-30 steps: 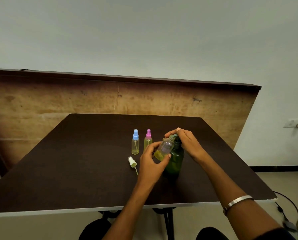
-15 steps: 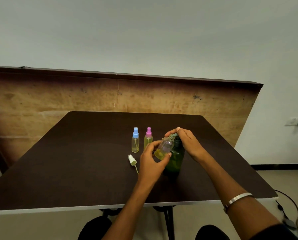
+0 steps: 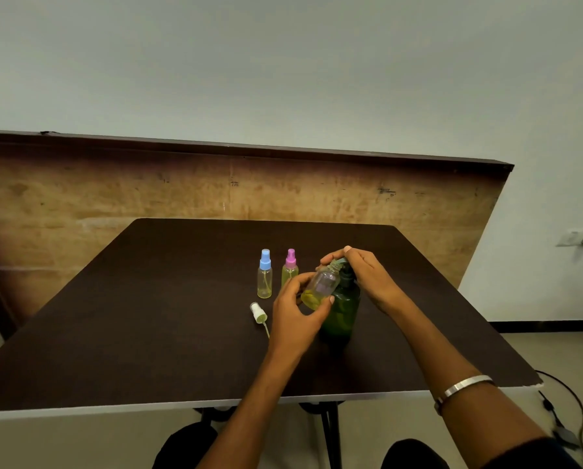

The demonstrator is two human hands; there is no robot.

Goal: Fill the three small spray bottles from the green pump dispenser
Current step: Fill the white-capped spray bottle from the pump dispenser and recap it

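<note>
Tilting against the pump spout, the open spray bottle [image 3: 320, 286] sits pinched by the left hand [image 3: 297, 313]; the right hand [image 3: 364, 275] curls over the green pump dispenser [image 3: 342, 308] just behind. Light, probably slick plastic: best held around its body.

3 small spray bottles: blue-capped [image 3: 264, 278], pink-capped [image 3: 289, 270], one uncapped [image 3: 320, 288]. 1 green dispenser [image 3: 342, 311]. 1 loose spray cap [image 3: 258, 313]. 2 hands: left [image 3: 295, 313], right [image 3: 364, 275]. 1 table [image 3: 148, 316]. 1 bracelet [image 3: 464, 387].
</note>
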